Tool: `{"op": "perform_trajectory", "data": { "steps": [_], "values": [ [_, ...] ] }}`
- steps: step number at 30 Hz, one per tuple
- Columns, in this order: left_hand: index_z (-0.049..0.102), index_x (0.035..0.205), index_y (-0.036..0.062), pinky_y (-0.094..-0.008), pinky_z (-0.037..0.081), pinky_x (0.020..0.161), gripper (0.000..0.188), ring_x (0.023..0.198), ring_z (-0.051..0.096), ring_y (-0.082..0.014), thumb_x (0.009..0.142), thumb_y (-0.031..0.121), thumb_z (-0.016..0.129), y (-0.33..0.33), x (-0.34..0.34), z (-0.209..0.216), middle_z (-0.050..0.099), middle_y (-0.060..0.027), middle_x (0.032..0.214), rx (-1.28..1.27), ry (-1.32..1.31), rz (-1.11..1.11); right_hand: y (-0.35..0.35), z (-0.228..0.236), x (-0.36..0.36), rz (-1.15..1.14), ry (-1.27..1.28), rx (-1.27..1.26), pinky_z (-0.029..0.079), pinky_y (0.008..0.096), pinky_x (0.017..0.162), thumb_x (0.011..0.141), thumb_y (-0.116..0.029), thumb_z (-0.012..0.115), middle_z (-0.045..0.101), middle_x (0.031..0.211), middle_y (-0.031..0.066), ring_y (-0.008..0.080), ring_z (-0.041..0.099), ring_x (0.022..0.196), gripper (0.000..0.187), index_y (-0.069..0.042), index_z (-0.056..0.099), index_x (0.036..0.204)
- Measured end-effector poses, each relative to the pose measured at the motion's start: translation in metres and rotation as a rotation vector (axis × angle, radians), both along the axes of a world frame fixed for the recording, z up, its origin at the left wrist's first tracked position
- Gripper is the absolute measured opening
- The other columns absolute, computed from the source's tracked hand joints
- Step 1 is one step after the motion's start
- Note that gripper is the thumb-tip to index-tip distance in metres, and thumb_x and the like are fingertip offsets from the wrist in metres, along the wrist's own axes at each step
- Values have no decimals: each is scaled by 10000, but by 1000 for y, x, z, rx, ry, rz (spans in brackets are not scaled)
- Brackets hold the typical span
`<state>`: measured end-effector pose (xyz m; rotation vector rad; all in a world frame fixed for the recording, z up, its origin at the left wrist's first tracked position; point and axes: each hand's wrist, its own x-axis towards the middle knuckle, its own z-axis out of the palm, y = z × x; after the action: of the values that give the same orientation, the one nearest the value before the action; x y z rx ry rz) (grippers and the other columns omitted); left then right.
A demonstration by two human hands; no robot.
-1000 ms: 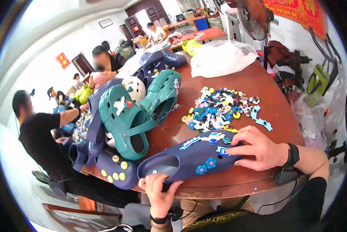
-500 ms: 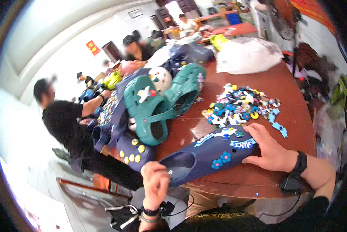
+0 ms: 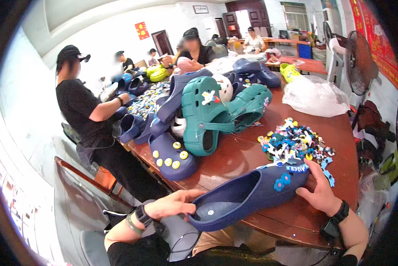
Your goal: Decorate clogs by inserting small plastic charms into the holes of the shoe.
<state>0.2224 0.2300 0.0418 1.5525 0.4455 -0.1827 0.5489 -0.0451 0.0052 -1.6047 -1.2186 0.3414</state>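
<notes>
A navy foam clog [image 3: 263,197] is held sideways at the front edge of the table, its opening facing me. My left hand [image 3: 177,203] grips the heel rim, thumb at the edge of the opening. My right hand [image 3: 321,188] is closed around the toe, thumb and fingers on either side. On the upper are blue flower charms [image 3: 282,181], a light-blue lettered charm [image 3: 297,168] and white pieces near the top edge. Just beyond the toe lies a heap of small colourful shoe charms [image 3: 296,141], with light-blue banner-shaped charms [image 3: 327,172] beside it.
Teal clogs [image 3: 200,106] lean on a pile of navy ones; a navy clog with yellow round charms [image 3: 173,165] lies at the left edge. Further back are a white plastic bag [image 3: 315,98] and a fan [image 3: 357,64]. A co-worker [image 3: 81,104] stands left, near more charms.
My left hand has come down from a raised, curled pose onto the clog's heel. The clog has tilted so its opening shows more. My view has shifted, bringing more of the room into sight.
</notes>
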Motion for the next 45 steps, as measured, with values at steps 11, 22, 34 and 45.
{"op": "perform_trajectory", "data": {
  "steps": [11,22,34,45],
  "values": [
    [305,1468,20,-393,449,1023,681,1225,537,-216,810,-4,478,-20,61,60,475,-128,1405,-326,-450,247,-5,12,7,-179,-92,145,390,334,1009,877,-70,564,389,1352,110,213,430,1237,601,8,335,1427],
    [456,1233,134,-430,571,698,297,979,622,-190,955,173,553,45,244,51,584,-59,1141,-303,-857,636,-7,9,3,-39,-73,87,476,290,891,865,-52,619,401,1323,79,178,470,1152,489,-20,465,1329],
    [438,1167,51,-465,531,910,296,1052,613,-249,961,199,590,56,213,47,568,-99,1198,-488,-843,367,-1,8,1,-21,-85,-26,492,301,878,833,-33,645,436,1276,92,170,512,1110,483,-23,495,1292],
    [343,1390,-25,-527,348,995,903,1191,467,-385,682,287,809,158,94,52,490,-212,1261,1921,-192,863,1,-2,1,7,-76,-56,513,298,831,812,-3,660,441,1227,97,187,519,1066,502,6,480,1280]
  ]
}}
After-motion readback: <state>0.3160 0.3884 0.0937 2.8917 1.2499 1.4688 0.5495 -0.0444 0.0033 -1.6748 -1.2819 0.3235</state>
